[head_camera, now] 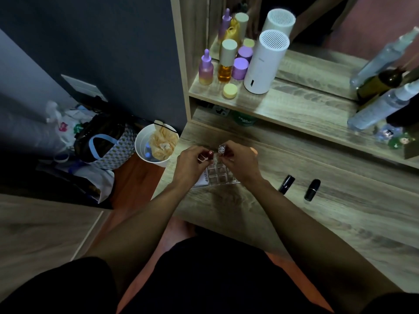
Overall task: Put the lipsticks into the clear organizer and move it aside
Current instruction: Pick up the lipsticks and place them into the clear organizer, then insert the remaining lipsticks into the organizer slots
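— Where's the clear acrylic grid organizer (pixel 216 174)?

— On the pale wood-grain tabletop (pixel 317 214), under both hands. The left hand (pixel 192 163) pinches a dark red lipstick (pixel 209 154); the right hand (pixel 241 160) is closed on a clear-capped lipstick (pixel 221 149), both just above the cells.

— How would you do it well?

— Keep each tube upright, centre it over an empty cell, then let go. Two black lipstick tubes (pixel 286 184) wait further right.
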